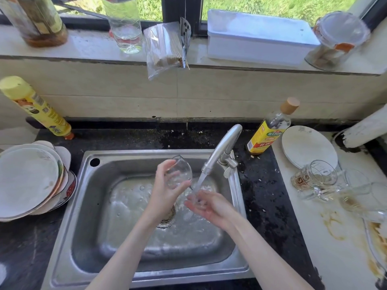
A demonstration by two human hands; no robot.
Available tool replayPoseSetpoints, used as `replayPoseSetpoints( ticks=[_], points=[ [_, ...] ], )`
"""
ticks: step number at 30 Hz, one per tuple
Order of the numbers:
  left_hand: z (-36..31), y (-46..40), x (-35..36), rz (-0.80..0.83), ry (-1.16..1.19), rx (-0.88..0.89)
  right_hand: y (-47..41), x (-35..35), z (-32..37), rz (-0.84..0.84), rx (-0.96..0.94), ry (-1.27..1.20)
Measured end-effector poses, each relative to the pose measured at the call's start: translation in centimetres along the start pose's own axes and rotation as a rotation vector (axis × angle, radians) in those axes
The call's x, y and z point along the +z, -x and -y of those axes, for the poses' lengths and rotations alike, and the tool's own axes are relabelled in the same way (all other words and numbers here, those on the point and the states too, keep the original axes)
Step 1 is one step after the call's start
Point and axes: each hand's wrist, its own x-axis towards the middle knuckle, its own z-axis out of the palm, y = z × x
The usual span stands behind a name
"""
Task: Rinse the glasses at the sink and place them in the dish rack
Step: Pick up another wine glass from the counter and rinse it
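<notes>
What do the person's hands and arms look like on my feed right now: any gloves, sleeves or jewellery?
Both are bare. The left hand and the right hand wear no gloves, and no ring, watch or bracelet shows on either. Both forearms are uncovered from the wrist down to the bottom edge of the picture, so no sleeve is in view. Water is running over the right hand.

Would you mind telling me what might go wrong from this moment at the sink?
1. The left hand alone grips the wet glass over the steel sink; it might slip and break.
2. The tap stands right beside the glass, so a careless turn may knock them together.
3. The dirty glasses lie crowded on the right counter, where a wet right hand reaching over could roll one off.
</notes>
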Motion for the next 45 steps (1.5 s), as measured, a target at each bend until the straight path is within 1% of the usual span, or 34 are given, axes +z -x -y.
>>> replayPoseSetpoints(
  ticks=[1, 3, 5, 6, 9, 12, 17, 19, 24, 26, 30, 34, 37, 42, 44, 45],
  points=[
    [-0.1, 0.2, 0.4, 0.005, 0.088, -0.035, 0.1, -0.1, -0.1, 0.016, 0.016, 0.011],
    [0.2, 0.3, 1.1, -0.043, 0.235, -0.114, 0.1, -0.2, -0.4, 0.031, 0.042, 0.011],
    [0.5, 0.3, 1.8, -0.077, 0.31, -0.209, 0.0, -0.2, -0.7, 0.031, 0.064, -0.02],
    [0.7, 0.2, 2.0, -0.061, 0.293, -0.243, 0.0, -0.3, -0.8, 0.02, 0.071, -0.05],
    [1.0, 0.3, 2.3, 0.062, 0.168, -0.309, 0.0, -0.7, -0.9, -0.024, 0.072, -0.143],
    [1.9, 0.5, 2.4, 0.101, 0.103, -0.358, 0.4, -1.0, -1.2, -0.081, 0.097, -0.214],
    [2.0, 0.8, 2.9, 0.178, 0.028, -0.327, 0.7, -1.2, -1.8, -0.168, 0.135, -0.393],
    [1.9, 1.0, 3.0, 0.213, 0.001, -0.312, 0.6, -1.5, -2.0, -0.188, 0.125, -0.41],
    [1.5, 1.1, 2.9, 0.235, -0.031, -0.174, 0.0, -1.7, -1.9, -0.157, 0.112, -0.422],
    [1.2, 1.0, 2.8, 0.255, -0.053, -0.127, 0.2, -1.6, -1.8, -0.15, 0.111, -0.391],
    [1.0, 0.7, 2.7, 0.242, -0.148, -0.066, -0.5, -1.9, -1.9, -0.135, 0.129, -0.278],
    [1.4, 1.0, 2.9, 0.202, -0.176, -0.053, -1.1, -2.3, -1.4, -0.186, 0.141, -0.186],
    [1.4, 0.7, 2.8, 0.175, -0.222, -0.011, -1.1, -2.9, -0.6, -0.232, 0.108, -0.2],
    [1.0, 0.2, 2.4, 0.139, -0.267, -0.006, -1.4, -3.5, 0.3, -0.256, 0.107, -0.223],
    [1.1, 0.1, 2.4, 0.15, -0.284, 0.004, -1.8, -3.8, 1.1, -0.268, 0.066, -0.251],
    [1.2, 0.0, 2.4, 0.151, -0.293, 0.004, -2.2, -4.0, 1.6, -0.28, 0.033, -0.303]
  ],
)
